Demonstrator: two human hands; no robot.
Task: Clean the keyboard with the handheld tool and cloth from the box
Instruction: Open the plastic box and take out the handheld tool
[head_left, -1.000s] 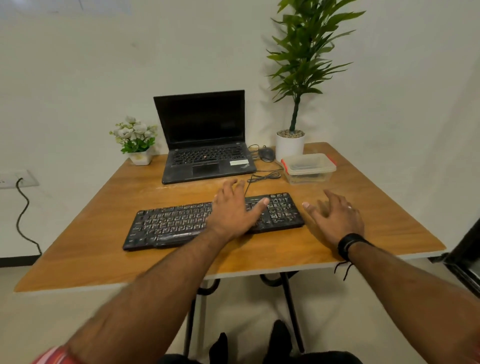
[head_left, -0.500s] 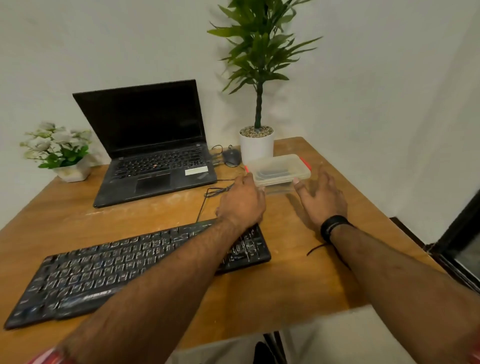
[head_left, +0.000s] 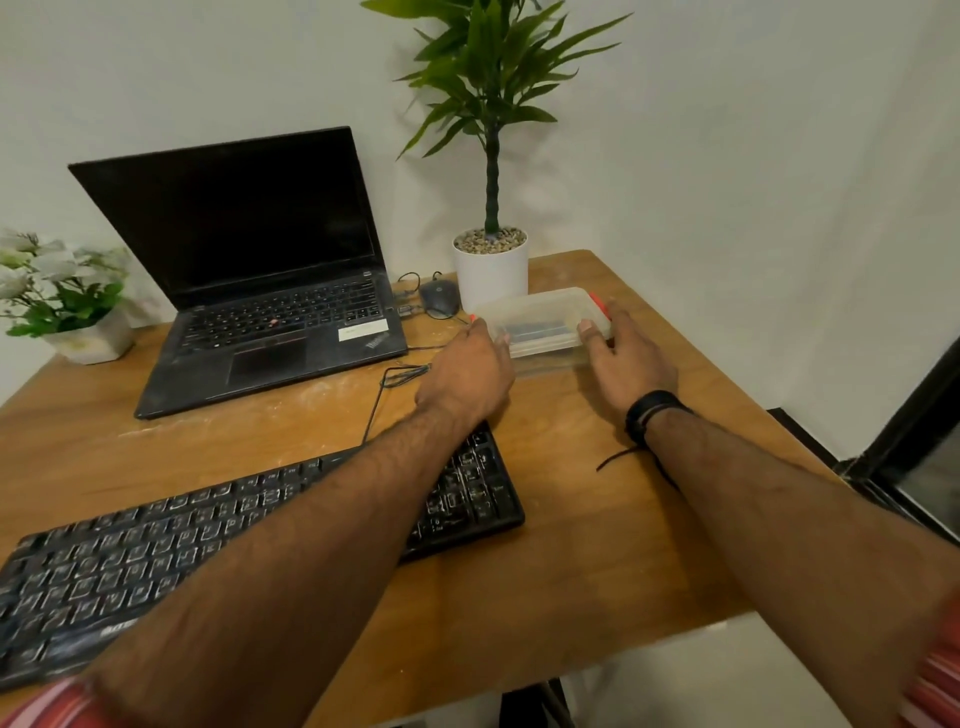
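Head view: the clear lidded box (head_left: 540, 325) sat at the far right of the surface (head_left: 597, 545), long axis running left to right, with the left hand (head_left: 470, 371) at its left end and the right hand (head_left: 626, 358) at its right end, fingers curled round the box's ends, so neither was nearer. Through the lid showed one dark oblong item, likely the tool; no cloth could be made out. The keyboard (head_left: 218, 540) lay nearer the person, under the left forearm.

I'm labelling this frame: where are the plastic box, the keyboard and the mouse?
plastic box (head_left: 540, 312), head view, on its clear lid.
keyboard (head_left: 156, 540), head view, on the keys left of the forearm.
mouse (head_left: 439, 297), head view, on its dark top.
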